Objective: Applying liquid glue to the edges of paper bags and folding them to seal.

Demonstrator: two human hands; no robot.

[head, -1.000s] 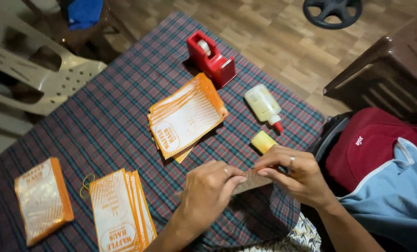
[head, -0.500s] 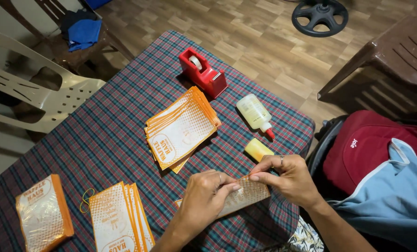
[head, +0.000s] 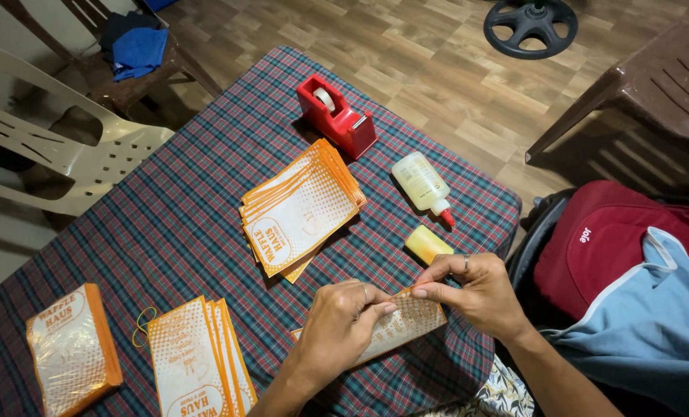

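Both hands pinch one orange-printed paper bag [head: 394,328] near the surface's near edge: the left hand [head: 340,328] has its grip closed on the middle, the right hand [head: 475,293] on the top end (beside a yellow glue stick [head: 428,243]).

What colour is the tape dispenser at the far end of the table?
Red; the tape dispenser holds a pale roll of tape. It shows clearly in the head view, on the plaid tablecloth.
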